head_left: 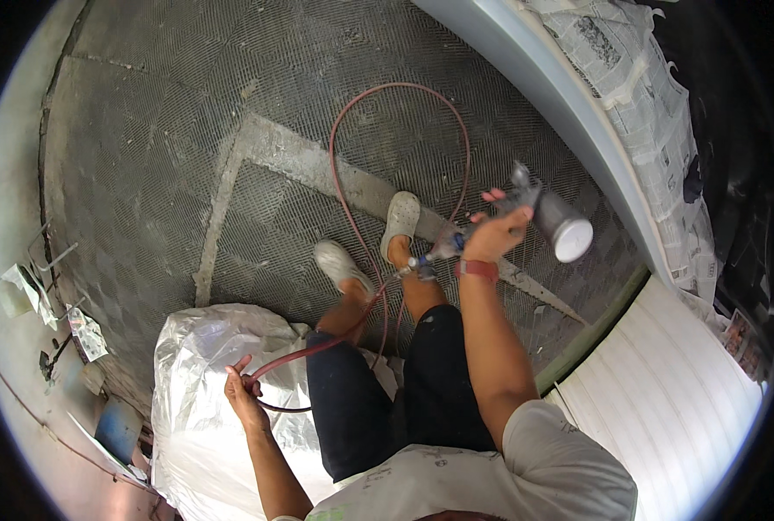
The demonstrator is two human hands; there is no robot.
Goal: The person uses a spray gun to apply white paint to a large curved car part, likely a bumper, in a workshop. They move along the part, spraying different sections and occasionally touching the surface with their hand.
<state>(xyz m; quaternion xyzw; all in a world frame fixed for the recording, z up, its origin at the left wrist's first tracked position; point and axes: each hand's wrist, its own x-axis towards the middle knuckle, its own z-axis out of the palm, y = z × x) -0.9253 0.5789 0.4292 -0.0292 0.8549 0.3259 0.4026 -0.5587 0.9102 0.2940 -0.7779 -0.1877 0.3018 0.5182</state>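
My right hand (pixel 494 234) is wrapped round the handle of a paint spray gun (pixel 561 217), whose dark cup with a white end tilts to the right. Its outline is slightly blurred. At the gun's lower end a clear filter fitting (pixel 442 250) joins a red air hose (pixel 339 337). My left hand (pixel 244 392) is closed round that hose, off to the left beside a plastic-covered bundle. From there the hose crosses in front of my legs, and a wide loop of it lies on the floor around my feet.
A pale curved panel (pixel 535 69) edged with masking newspaper (pixel 639 113) runs along the right. Below it stands a white ribbed surface (pixel 665 391). Silvery plastic sheeting (pixel 205 347) covers something at lower left. Metal brackets and papers (pixel 87 334) jut from the left wall.
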